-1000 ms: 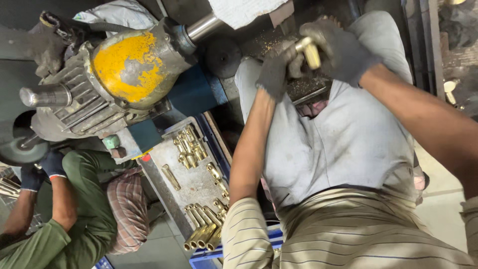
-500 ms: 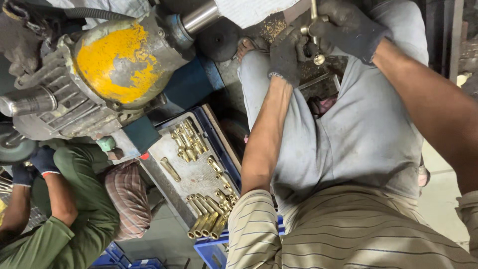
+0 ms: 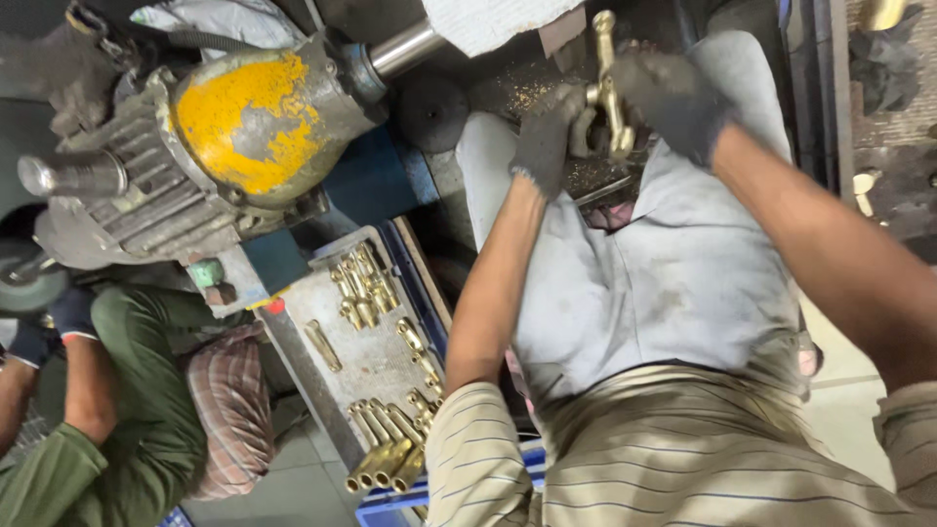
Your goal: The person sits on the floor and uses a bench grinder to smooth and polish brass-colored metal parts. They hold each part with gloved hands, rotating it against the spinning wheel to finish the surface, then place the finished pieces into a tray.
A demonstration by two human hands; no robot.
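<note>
Dark gloves on left hand [image 3: 543,140], right hand [image 3: 673,105], striped short sleeves [image 3: 478,459]

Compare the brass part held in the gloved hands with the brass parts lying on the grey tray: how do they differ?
The held brass part is a single piece, gripped upright between the left hand and right hand; the tray parts are many, lying flat in loose groups on the grey tray, untouched. The held part sits up by the machine; the tray parts lie lower, beside the person's arm. Both are golden metal.

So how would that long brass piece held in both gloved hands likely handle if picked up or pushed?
The brass piece looks like solid metal, so probably stiff and heavy for its size. Its rounded, polished shape suggests it could roll or slip. Both the left hand and right hand wear gloves, which likely helps grip.
</note>
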